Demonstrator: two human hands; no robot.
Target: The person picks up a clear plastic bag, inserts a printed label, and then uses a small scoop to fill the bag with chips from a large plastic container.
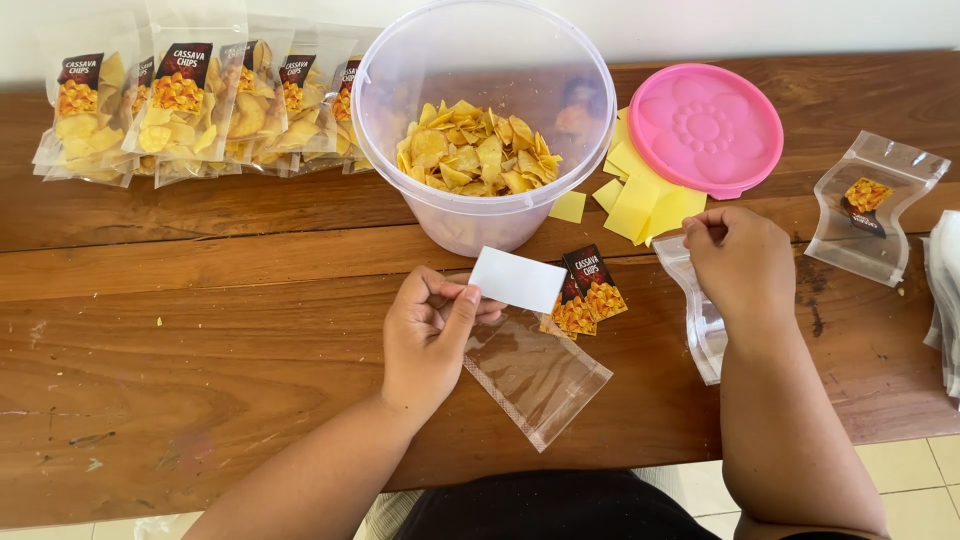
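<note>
A wooden surface (200, 330) carried a clear tub (483, 120) of chips. Below it, an empty bag (535, 375) lay flat. A white card (517, 279) was pinched by the left hand (430, 335); the right hand (740, 262) was closed, apparently on another bag (700, 325).

My right hand (740, 262) is covering the top of an empty clear pouch (700, 330). At three o'clock, a stack of pouches (945, 300) is running off the edge. At eleven, the filled chip bags (190, 100) are overlapping, hiding each other.
</note>
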